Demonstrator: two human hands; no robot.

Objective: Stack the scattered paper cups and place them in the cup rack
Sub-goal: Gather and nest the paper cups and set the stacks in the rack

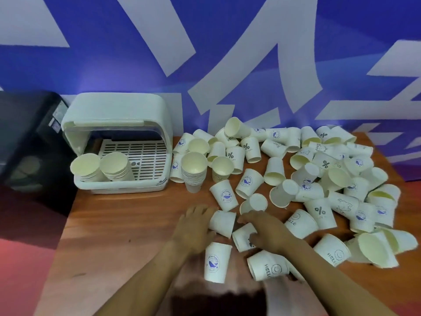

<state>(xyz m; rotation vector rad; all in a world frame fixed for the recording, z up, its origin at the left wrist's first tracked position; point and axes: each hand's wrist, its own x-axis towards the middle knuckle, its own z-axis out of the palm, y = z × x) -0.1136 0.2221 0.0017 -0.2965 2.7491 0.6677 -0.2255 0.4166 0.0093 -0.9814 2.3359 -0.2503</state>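
Now the left hand (pixel 196 226) has fingers spread flat against a lying paper cup (pixel 222 223); the right hand (pixel 266 231) has fingers curled around another cup (pixel 242 236) on the counter (pixel 109 236). Beyond the fingertips stands a stack (pixel 193 172) beside the cup rack (pixel 118 142), which holds two stacks.

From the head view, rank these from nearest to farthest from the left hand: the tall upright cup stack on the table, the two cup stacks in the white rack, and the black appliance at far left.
1. Tall upright stack of white paper cups, just beyond the left hand, beside the rack.
2. Two cup stacks inside the white plastic cup rack, further left.
3. Black appliance, at the far left edge.
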